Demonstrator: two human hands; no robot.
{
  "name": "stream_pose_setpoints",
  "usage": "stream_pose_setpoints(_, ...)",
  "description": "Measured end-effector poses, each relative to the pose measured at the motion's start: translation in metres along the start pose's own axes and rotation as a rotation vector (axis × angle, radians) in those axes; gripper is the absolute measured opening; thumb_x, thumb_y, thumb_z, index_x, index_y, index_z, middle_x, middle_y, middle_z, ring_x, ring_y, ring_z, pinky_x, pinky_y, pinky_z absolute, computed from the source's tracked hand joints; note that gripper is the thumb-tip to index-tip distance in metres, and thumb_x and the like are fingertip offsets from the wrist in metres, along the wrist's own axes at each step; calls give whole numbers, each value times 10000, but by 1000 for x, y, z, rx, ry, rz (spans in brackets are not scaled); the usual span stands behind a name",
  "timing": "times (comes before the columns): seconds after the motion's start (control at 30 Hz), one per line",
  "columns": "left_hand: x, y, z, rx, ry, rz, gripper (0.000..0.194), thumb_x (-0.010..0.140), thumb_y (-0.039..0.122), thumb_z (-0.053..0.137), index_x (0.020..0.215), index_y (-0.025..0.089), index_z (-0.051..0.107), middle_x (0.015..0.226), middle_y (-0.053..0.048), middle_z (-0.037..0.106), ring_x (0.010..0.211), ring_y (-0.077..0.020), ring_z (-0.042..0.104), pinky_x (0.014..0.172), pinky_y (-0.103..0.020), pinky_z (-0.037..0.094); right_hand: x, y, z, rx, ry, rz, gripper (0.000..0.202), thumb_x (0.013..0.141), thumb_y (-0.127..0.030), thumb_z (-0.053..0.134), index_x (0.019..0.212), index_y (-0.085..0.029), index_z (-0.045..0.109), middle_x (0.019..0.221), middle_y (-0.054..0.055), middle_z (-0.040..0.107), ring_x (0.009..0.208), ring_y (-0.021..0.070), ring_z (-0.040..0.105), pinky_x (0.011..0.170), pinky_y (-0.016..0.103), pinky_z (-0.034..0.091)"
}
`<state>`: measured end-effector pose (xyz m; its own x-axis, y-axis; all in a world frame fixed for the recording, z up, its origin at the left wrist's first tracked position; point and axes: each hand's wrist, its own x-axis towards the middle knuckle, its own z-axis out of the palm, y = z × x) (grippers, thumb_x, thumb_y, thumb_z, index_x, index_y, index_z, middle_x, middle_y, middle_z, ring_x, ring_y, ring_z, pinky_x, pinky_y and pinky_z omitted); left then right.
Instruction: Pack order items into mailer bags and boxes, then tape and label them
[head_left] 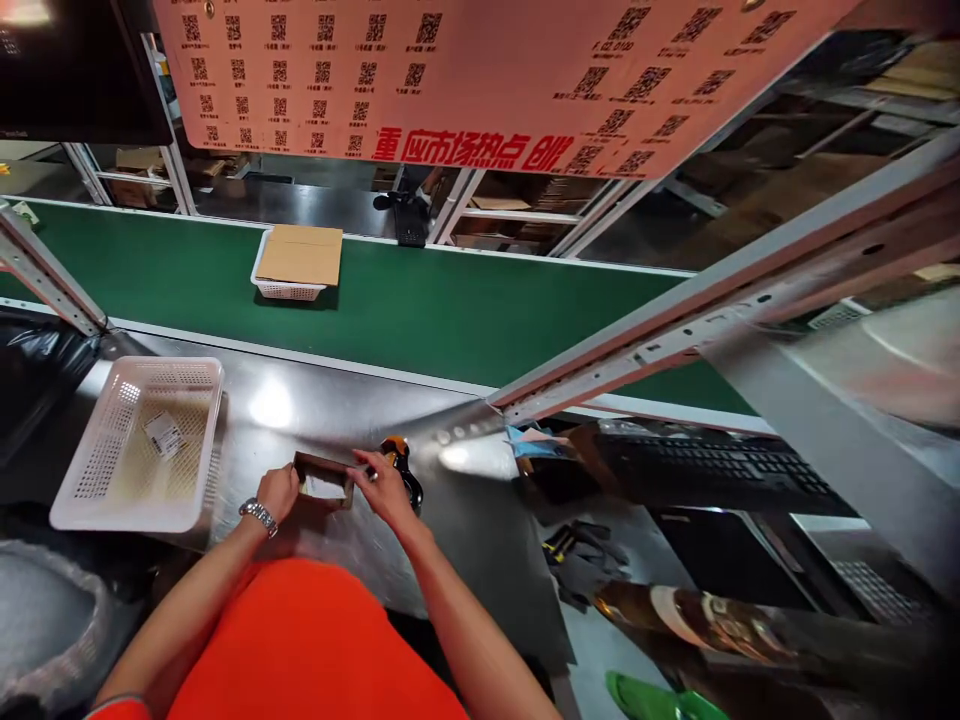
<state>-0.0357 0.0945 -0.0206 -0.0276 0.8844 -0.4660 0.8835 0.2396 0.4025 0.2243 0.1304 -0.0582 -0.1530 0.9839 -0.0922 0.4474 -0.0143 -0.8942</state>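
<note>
A small open cardboard box (321, 462) is held above the metal worktable in front of my body, with a white item (325, 488) inside it. My left hand (278, 493), with a metal watch on its wrist, is closed on the box's left side. At the box's right side, the fingers of my right hand (386, 491) are closed on the edge. Something small and dark shows between those fingers, too small to name. Just beyond the right hand lies an orange and black tape dispenser (397, 448), partly covered by it.
A white plastic basket (212, 440) with a labelled packet (164, 435) stands left on the worktable (480, 540). Behind runs a green conveyor belt (465, 310) carrying another basket (289, 291) topped with cardboard (300, 254). A keyboard (705, 465) lies right, past a slanting metal post (600, 365).
</note>
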Motion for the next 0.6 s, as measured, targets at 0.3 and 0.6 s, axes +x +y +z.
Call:
stream_pose_setpoints(0.3, 1, -8, -3, 59, -30, -87, 556, 1104, 200, 449, 1614, 31, 590, 1422, -348, 753, 1308, -409, 784, 1096, -463, 598, -6, 14, 78, 502, -183, 276, 802, 570, -703, 966, 1186, -214, 813, 984, 80, 814, 894, 283, 742, 889, 488, 630)
stream_pose_setpoints(0.6, -15, -24, 27, 53, -84, 101, 891, 1026, 456, 735, 1752, 61, 402, 1766, -379, 429, 1532, -488, 613, 1237, -502, 518, 6, 7, 93, 395, -94, 219, 649, 559, -741, 951, 922, -232, 775, 923, 94, 798, 990, 356, 714, 1006, 561, 591)
